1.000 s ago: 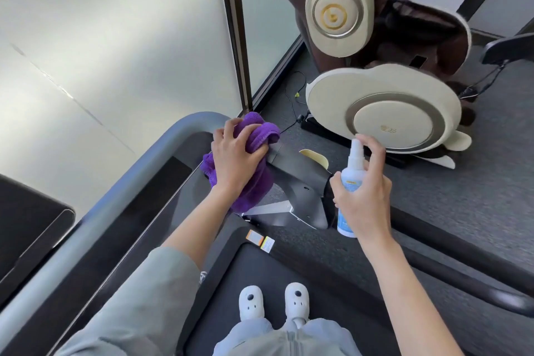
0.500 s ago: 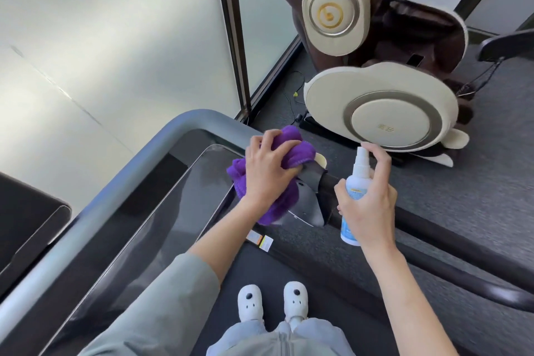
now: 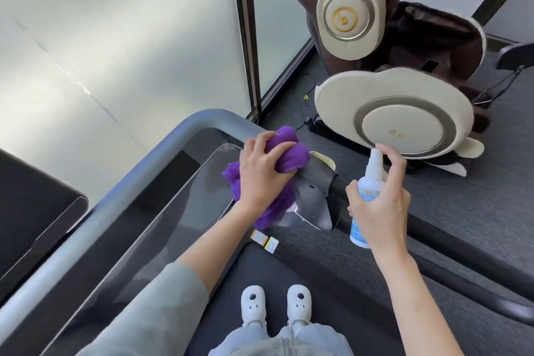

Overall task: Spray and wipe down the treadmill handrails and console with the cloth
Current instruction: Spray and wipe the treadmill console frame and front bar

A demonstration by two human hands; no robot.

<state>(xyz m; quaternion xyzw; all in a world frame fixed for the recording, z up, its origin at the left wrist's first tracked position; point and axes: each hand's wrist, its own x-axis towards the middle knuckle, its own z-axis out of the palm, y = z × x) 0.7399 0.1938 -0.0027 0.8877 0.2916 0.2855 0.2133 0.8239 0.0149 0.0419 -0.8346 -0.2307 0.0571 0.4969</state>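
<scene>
Left hand (image 3: 261, 172) at frame center, fingers curled over a bunched purple cloth (image 3: 284, 156), thumb wrapped on the near side, pressing it onto the right end of the treadmill console (image 3: 185, 191). Cloth sits right at the console's right edge, where the glossy dark panel meets the grey bracket (image 3: 313, 199); part of the cloth hangs below the hand past the panel's lower edge.

Right hand (image 3: 378, 208) right of center grips a white spray bottle (image 3: 364, 193) upright, fingers wrapped round the body, index finger raised and bent over the nozzle top. Bottle is just beside the bracket and in front of the dark right handrail (image 3: 433, 228), not touching the cloth. Small gap between the two hands.

Grey handrail tube (image 3: 115, 196) curves from lower left up to the top of the console, ending under the cloth. Console panel runs diagonally to lower left, bare along its length.

Upper left: frosted glass wall (image 3: 115, 37) close behind the rail, dark frame post (image 3: 245, 37) near center top. Upper right: brown and cream massage chair (image 3: 396, 113) on the grey floor, near the right rail. Stickers (image 3: 264, 241) on the deck edge below the cloth. White shoes (image 3: 274, 305) at bottom center on the belt (image 3: 289, 269), open belt area around them.
</scene>
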